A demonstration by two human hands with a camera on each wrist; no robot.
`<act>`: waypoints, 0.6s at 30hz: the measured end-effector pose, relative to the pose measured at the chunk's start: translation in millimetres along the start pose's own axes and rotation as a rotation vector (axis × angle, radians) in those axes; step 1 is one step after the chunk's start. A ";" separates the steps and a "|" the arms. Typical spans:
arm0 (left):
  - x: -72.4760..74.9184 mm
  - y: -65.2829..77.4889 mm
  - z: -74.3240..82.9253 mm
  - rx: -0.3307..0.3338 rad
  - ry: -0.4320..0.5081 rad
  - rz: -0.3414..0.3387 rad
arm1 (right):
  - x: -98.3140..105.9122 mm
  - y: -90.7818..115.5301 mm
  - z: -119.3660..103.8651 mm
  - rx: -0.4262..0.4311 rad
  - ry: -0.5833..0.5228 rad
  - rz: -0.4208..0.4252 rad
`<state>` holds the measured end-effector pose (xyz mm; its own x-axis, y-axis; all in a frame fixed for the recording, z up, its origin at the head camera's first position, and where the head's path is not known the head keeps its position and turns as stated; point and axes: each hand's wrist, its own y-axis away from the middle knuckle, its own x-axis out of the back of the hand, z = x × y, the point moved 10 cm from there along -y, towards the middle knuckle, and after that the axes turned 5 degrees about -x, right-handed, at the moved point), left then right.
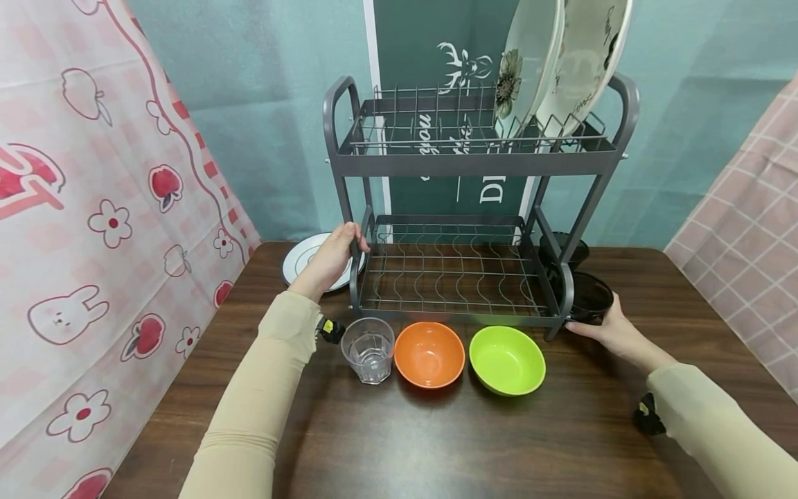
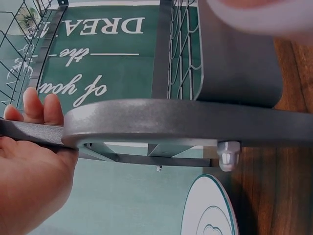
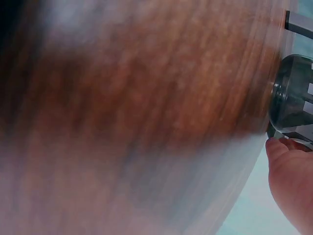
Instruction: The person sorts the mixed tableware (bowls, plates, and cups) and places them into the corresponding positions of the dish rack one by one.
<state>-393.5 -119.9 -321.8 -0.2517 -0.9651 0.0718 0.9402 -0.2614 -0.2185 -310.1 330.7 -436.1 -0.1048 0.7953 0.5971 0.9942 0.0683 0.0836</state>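
My left hand (image 1: 333, 258) grips the front left upright of the dark grey two-tier dish rack (image 1: 474, 165). In the left wrist view the fingers (image 2: 35, 105) curl over the flat grey bar. My right hand (image 1: 620, 337) holds a dark see-through glass cup (image 1: 591, 296) beside the rack's right front leg, thumb in front and the other fingers mostly hidden. The right wrist view catches this dark glass cup (image 3: 296, 93) at its edge, fingertips against it. Before the rack stand a clear glass (image 1: 369, 350), an orange bowl (image 1: 430, 355) and a green bowl (image 1: 507, 360).
Two large plates (image 1: 530, 69) stand upright at the right of the top tier. A white plate (image 1: 305, 260) lies behind the left hand. Another dark cup (image 1: 570, 251) sits behind the rack's right side. Curtains (image 1: 112, 173) flank the brown wooden table (image 1: 405, 443).
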 end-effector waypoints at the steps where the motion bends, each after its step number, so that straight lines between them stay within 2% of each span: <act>1: 0.2 0.4 0.5 0.002 -0.018 -0.001 | -0.1 0.0 -0.1 -0.003 0.003 -0.002; 8: 2.4 1.7 0.2 0.028 -0.166 0.007 | 1.2 -0.5 4.5 -0.046 0.061 -0.002; 12: 2.3 2.6 -0.4 0.040 -0.183 0.012 | 5.2 0.2 3.2 -0.016 0.103 0.024; 18: 4.4 3.9 0.5 0.046 -0.184 0.027 | 14.3 3.8 1.8 -0.009 0.095 0.041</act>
<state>-390.8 -125.2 -321.9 -0.1836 -0.9521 0.2446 0.9567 -0.2303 -0.1781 -307.8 343.4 -428.7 -0.0665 0.7368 0.6729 0.9974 0.0309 0.0648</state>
